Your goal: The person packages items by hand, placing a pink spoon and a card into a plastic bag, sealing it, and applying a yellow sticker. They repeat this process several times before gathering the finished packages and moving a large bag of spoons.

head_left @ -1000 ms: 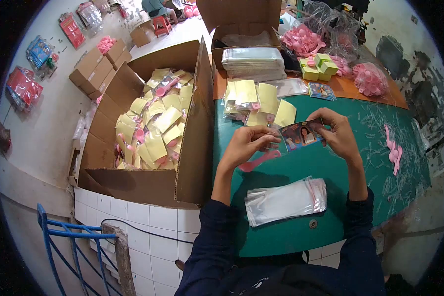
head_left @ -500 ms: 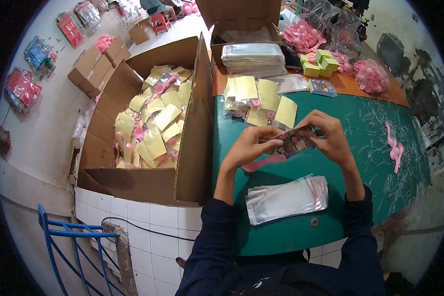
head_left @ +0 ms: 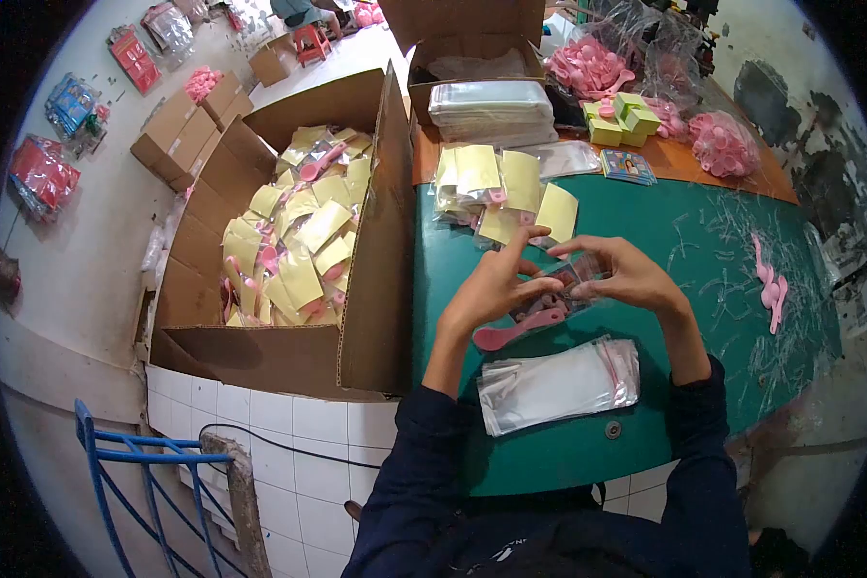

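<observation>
Both hands pinch one clear packet (head_left: 561, 297) between them, held just above the green table (head_left: 703, 241)
- left hand (head_left: 496, 284): thumb and lower fingers closed on the packet's left part, index finger stuck out straight toward the far side
- right hand (head_left: 626, 275): bent fingertips pressed on the packet's right end; thumb contact hidden, can't tell exactly where it sits
- packet contents: printed card (head_left: 573, 279) plus a pink plastic piece (head_left: 511, 332); the piece's rounded end shows lower left, under the left hand, tilted down toward the table

Around it:
- stack of empty clear bags (head_left: 559, 385) flat on the table, near the person, just below the hands
- pile of yellow-backed packets (head_left: 501, 188) on the table beyond the hands
- open cardboard box (head_left: 366, 318) left of the table, touching its edge, part full of the same yellow-backed packets
- a few loose pink pieces (head_left: 769, 289) lie well off to the right
- far end: another bag stack (head_left: 491, 106), small green boxes (head_left: 626, 123), bagged pink parts (head_left: 722, 144)
</observation>
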Action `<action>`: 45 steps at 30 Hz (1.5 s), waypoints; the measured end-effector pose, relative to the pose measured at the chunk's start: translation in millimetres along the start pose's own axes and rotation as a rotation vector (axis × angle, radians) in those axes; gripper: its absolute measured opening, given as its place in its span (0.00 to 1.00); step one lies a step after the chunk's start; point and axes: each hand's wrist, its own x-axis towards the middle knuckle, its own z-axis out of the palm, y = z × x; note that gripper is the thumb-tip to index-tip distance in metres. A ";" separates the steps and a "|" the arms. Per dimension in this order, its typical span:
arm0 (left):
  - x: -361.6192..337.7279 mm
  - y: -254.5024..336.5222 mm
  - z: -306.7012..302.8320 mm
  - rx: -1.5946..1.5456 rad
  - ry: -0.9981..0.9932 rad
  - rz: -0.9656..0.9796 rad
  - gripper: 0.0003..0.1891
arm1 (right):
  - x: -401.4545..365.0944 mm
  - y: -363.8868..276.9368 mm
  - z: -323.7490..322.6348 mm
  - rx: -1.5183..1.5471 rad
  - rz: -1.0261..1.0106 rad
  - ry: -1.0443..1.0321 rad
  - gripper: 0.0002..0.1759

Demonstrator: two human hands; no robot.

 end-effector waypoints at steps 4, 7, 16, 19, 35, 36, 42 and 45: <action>-1.6 9.8 2.4 -0.050 -0.071 -0.074 0.30 | 1.1 13.8 -8.0 -0.004 0.067 -0.061 0.13; -2.8 1.6 -6.3 0.000 -0.194 -0.057 0.24 | -2.7 9.0 -18.0 0.089 0.119 0.014 0.11; -6.7 -8.8 -24.0 -0.185 -0.231 -0.162 0.15 | -4.9 -7.5 -21.4 0.061 0.200 0.014 0.08; -9.6 -1.8 -22.9 -0.228 -0.246 -0.179 0.17 | -2.6 4.3 -20.2 0.122 0.131 0.023 0.08; -97.6 13.9 41.2 -0.906 0.030 -0.418 0.33 | -43.1 -17.7 55.6 -0.437 -0.260 0.032 0.21; -102.8 14.8 40.9 -0.872 0.031 -0.417 0.33 | -47.6 -19.8 57.9 -0.377 -0.193 -0.023 0.21; -112.9 9.5 44.3 -0.498 0.109 -0.437 0.27 | -49.4 11.1 79.4 -0.482 -0.229 0.040 0.19; -109.4 10.0 37.4 -0.251 0.243 -0.412 0.21 | -43.9 12.7 84.4 -0.614 -0.286 0.087 0.15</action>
